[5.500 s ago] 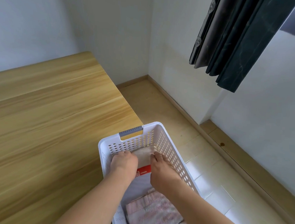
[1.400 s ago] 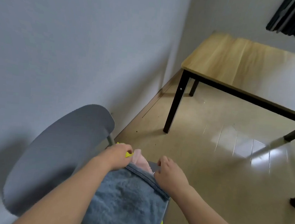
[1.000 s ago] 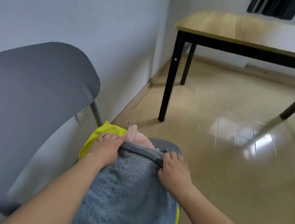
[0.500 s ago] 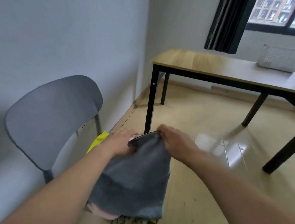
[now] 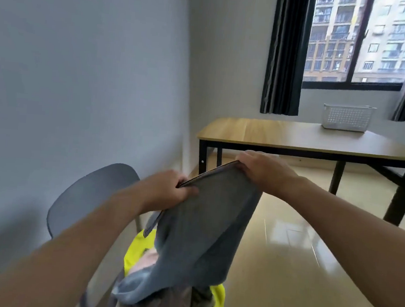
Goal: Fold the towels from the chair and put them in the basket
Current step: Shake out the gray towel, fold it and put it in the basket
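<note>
Hands hold a grey towel [image 5: 205, 226] up by its top edge: the left hand [image 5: 167, 191] pinches the near corner between thumb and curled fingers, the right hand [image 5: 263, 170] grips the far corner with its fingers curled over the hem. That edge is stretched taut between them, rising toward the right hand. Below it the cloth hangs in loose folds, and its lower end still rests on the pile on the chair [image 5: 89, 197]. A narrow strip of hem dangles under the left wrist.

In the pile under the grey towel lie a bright yellow towel [image 5: 135, 250], a pale pink one [image 5: 147, 260] showing beside it, and at the bottom of the view a brownish cloth [image 5: 160, 305]. The chair's grey backrest stands close to the wall on the left.

Well apart from the chair, across the glossy floor [image 5: 284, 268], a wooden table [image 5: 295, 136] on black legs carries the white perforated basket [image 5: 347, 117] near its far right end, below the window [image 5: 365, 40] with dark curtains [image 5: 287, 53] on both sides
</note>
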Tool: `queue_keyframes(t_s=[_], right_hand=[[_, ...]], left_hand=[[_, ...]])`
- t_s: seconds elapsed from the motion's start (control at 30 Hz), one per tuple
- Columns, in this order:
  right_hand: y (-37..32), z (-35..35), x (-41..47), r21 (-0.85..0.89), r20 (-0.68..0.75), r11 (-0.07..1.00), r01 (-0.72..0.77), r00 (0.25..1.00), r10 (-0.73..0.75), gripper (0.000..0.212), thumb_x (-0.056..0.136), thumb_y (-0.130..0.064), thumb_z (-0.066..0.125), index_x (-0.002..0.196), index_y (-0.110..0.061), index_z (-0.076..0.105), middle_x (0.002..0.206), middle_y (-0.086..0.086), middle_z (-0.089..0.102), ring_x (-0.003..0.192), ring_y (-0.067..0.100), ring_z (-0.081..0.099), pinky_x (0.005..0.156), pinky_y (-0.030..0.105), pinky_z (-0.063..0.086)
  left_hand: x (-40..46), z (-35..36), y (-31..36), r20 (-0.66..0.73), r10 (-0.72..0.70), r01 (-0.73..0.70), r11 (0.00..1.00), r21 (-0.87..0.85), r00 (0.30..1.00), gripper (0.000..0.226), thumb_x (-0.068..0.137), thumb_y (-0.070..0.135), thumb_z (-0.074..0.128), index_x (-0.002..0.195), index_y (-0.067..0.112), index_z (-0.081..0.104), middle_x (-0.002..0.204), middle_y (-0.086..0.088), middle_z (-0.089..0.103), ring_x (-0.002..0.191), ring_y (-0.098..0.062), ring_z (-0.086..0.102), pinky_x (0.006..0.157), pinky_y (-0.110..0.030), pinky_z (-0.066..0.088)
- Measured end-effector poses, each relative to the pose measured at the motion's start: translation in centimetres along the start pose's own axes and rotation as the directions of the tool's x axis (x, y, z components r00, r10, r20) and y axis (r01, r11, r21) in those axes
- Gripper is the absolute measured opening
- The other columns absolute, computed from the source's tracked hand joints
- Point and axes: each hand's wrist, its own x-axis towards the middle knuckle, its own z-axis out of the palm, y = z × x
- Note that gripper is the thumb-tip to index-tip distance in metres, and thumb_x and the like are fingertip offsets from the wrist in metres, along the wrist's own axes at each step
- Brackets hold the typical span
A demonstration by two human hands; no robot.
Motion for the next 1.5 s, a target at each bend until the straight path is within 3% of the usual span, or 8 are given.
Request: queue_keyframes(t_s=[0.27,0.47,0.6,0.77,1.0,1.17,1.33,1.5], right_hand=[[0.7,-3.0,4.9,0.339,0.133,0.859,-0.384,0.923,0.361,0.03,0.099,-0.019,0.035,0.075,-0.015,0.053,0.077,0.005,0.057,0.075,0.023,0.057,0.062,0.034,0.046],[-0.7,-7.9,9.7,0.614,0.196,0.675,-0.408,0.908,0.37,0.025,0.092,-0.004,0.043,0.076,0.006,0.061,0.065,0.018,0.054,0.054,0.026,0.055,0.053,0.033,0.051],[-1.5,-13.9,11.3,0.605,0.297,0.722,-0.335,0.937,0.187,0.026,0.09,0.002,0.041,0.095,0.001,0.066,0.071,0.008,0.052,0.06,0.015,0.043,0.053,0.024,0.037],[-2.2,-21.0,12.5,0.7,0.168,0.684,-0.206,0.978,0.123,0.025,0.09,-0.001,0.05,0.11,-0.015,0.047,0.082,0.013,0.055,0.064,0.016,0.045,0.055,0.027,0.037],[-2.6,-27.3,14.6,0.706,-0.065,0.703,-0.083,0.981,0.181,0.036,0.08,0.01,0.035,0.07,-0.006,0.065,0.072,0.01,0.054,0.062,0.018,0.043,0.054,0.024,0.037],[-3.2,-31.4,13.9,0.849,-0.054,0.529,-0.007,0.993,0.1,0.03,0.092,-0.022,0.045,0.075,-0.006,0.064,0.065,-0.002,0.061,0.067,0.016,0.044,0.064,0.028,0.037],[-3.0,-34.2,13.8,0.753,-0.119,0.654,0.066,0.992,0.036,0.061,0.087,-0.053,0.056,0.101,0.005,0.067,0.082,0.007,0.059,0.077,0.019,0.046,0.072,0.031,0.037],[-3.5,-37.6,13.5,0.751,-0.221,0.643,0.151,0.975,0.029,0.05,0.072,-0.052,0.075,0.087,-0.006,0.062,0.082,0.01,0.044,0.077,0.023,0.04,0.072,0.035,0.036]], left_hand=[[-1.9,-7.9,5.2,-0.103,-0.066,0.058,0.995,-0.078,0.993,0.03,0.099,0.015,0.036,0.122,0.025,0.054,0.113,0.002,0.057,0.099,-0.02,0.056,0.074,-0.027,0.042],[-1.7,-12.4,6.7,-0.226,-0.026,-0.07,0.91,-0.408,0.974,0.034,0.089,-0.001,0.033,0.074,0.01,0.061,0.09,-0.012,0.059,0.074,-0.017,0.056,0.052,-0.017,0.047],[-1.5,-16.4,7.0,-0.328,-0.08,-0.111,0.845,-0.523,0.941,0.038,0.085,-0.009,0.03,0.089,0.01,0.062,0.095,-0.007,0.058,0.086,-0.02,0.06,0.077,-0.03,0.058],[-0.6,-21.3,9.0,-0.492,-0.07,-0.127,0.926,-0.356,0.868,0.022,0.091,0.004,0.043,0.101,0.009,0.062,0.091,-0.004,0.066,0.08,-0.013,0.063,0.067,-0.021,0.052],[-0.2,-27.2,12.9,-0.71,0.05,-0.17,0.981,-0.098,0.702,0.031,0.088,0.032,0.056,0.065,0.012,0.05,0.055,-0.006,0.068,0.04,-0.004,0.043,0.051,-0.023,0.034],[-0.6,-30.6,15.5,-0.764,0.108,-0.15,0.989,0.015,0.636,0.036,0.088,0.037,0.056,0.061,0.014,0.053,0.05,-0.001,0.065,0.052,-0.01,0.046,0.062,-0.027,0.041],[-1.6,-33.1,18.1,-0.8,0.165,-0.176,0.981,0.076,0.576,0.034,0.087,0.036,0.057,0.062,0.012,0.056,0.046,-0.001,0.062,0.054,-0.011,0.049,0.065,-0.03,0.045],[-3.4,-35.0,19.7,-0.769,0.202,-0.227,0.971,0.076,0.606,0.034,0.086,0.033,0.059,0.061,0.01,0.055,0.046,-0.004,0.061,0.052,-0.011,0.045,0.06,-0.026,0.039]])
